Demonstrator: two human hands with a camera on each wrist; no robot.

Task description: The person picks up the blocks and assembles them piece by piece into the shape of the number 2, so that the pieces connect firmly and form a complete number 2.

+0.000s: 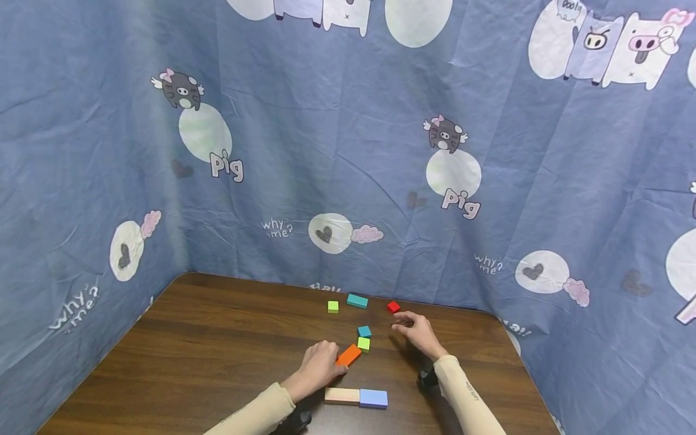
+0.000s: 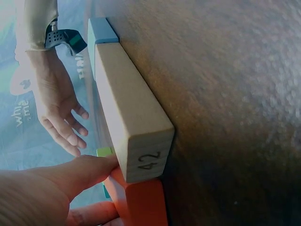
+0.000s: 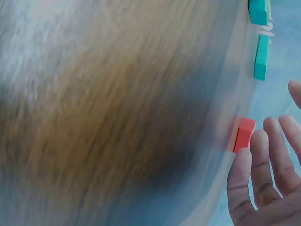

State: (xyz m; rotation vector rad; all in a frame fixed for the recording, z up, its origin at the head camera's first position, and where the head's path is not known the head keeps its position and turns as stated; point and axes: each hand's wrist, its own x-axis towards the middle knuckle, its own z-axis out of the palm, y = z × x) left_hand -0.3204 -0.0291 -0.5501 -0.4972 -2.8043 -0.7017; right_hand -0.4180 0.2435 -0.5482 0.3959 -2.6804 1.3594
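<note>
My left hand (image 1: 319, 364) pinches an orange block (image 1: 350, 355) between thumb and fingers, low on the wooden table. In the left wrist view the orange block (image 2: 143, 202) shows just past the end of a plain wood block (image 2: 131, 94) marked 42. The right hand (image 1: 417, 333) hovers with bent, spread fingers just short of a small red block (image 1: 394, 307). In the right wrist view, thumb and fingertips appear beside the red block (image 3: 245, 135), with nothing held. A lime cube (image 1: 364, 344) sits by the orange block's far end, and a teal cube (image 1: 364, 331) lies just behind it.
Nearest me, the plain wood block (image 1: 342, 396) lies end to end with a blue block (image 1: 373, 399). Toward the back are another lime cube (image 1: 333, 307) and a teal oblong block (image 1: 357, 301). A patterned blue curtain (image 1: 348, 151) encloses the table's back and sides.
</note>
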